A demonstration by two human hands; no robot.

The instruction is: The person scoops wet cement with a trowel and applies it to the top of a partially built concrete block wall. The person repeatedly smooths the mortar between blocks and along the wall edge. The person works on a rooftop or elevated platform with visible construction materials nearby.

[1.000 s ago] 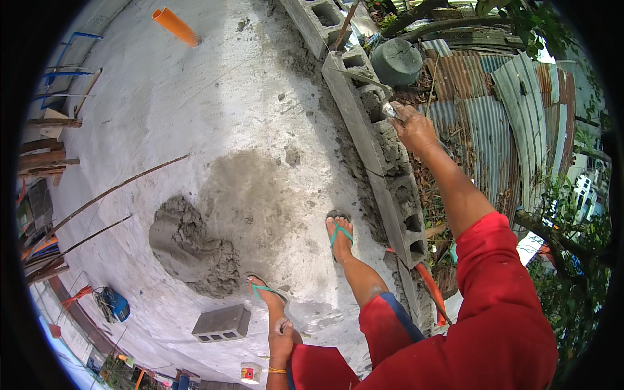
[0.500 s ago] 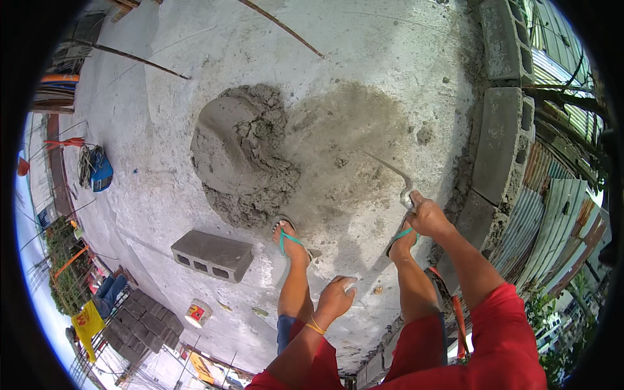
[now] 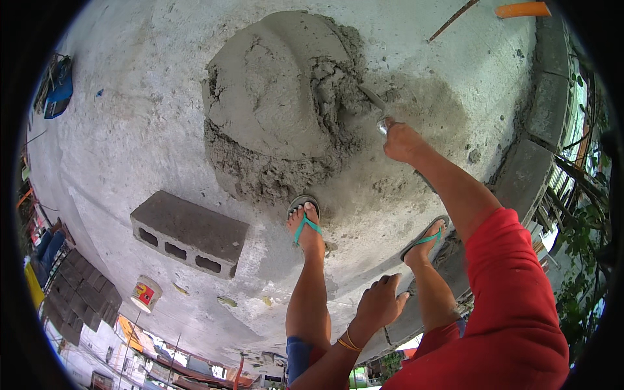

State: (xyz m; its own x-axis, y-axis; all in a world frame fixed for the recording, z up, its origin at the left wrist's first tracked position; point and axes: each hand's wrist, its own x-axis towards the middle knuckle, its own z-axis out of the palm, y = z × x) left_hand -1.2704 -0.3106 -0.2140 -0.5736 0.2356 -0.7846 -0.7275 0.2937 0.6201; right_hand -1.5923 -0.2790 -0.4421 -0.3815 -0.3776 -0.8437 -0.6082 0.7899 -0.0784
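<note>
My right hand (image 3: 402, 140) is closed around the handle of a trowel (image 3: 373, 97). The trowel's blade reaches into the right edge of a broad heap of wet grey mortar (image 3: 266, 91), and its tip is hidden there. The heap has a smoothed top and crumbly sides. Lower down, in front of my body, my left hand (image 3: 382, 302) hangs above the ground with thumb and fingers apart, holding nothing. It is nearest to my shins and sandalled feet.
A hollow concrete block (image 3: 188, 231) lies left of my feet. Beyond it are a small bucket (image 3: 146, 292) and stacked grey blocks (image 3: 75, 292). A low block wall (image 3: 530, 172) runs along the right. A rod (image 3: 452, 21) and an orange pipe (image 3: 523, 10) are at the top.
My right hand has brought the trowel left and forward from the bare ground into the mortar's edge. My view has shifted nearer the heap. My left hand's fingers have loosened.
</note>
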